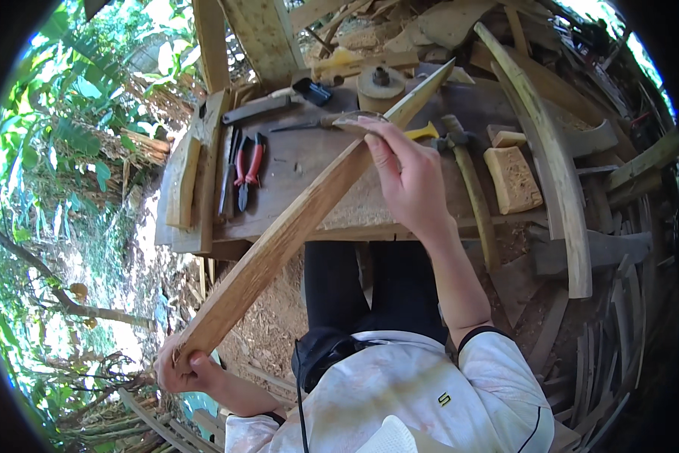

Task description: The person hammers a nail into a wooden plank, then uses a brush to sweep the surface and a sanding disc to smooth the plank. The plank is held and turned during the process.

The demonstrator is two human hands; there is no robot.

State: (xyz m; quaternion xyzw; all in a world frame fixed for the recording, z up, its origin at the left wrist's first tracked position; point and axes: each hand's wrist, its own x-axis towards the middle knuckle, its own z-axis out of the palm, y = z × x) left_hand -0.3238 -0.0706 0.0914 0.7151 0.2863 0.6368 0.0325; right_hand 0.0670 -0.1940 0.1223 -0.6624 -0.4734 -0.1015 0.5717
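Observation:
A long, squared wooden bar [279,238] slants across in front of me, from low at the left to a tapered tip over the workbench. My left hand [184,368] is closed around its lower end. Near the upper end, my right hand [415,177] pinches a thin, curved brownish piece [360,121] against the bar; its material is unclear. Beneath the bar, the brown workbench [294,192] carries red-handled pliers [249,170] and a slim dark tool [228,174]. A hammer [470,177] with a wooden handle lies to the right of my right hand.
A flat bar-shaped tool [256,109], a dark object [311,91] and a round wooden piece [379,84] occupy the bench's far side. To the right are a wooden block [512,180] and a long curved pole [543,128]. Plants [60,136] grow at the left.

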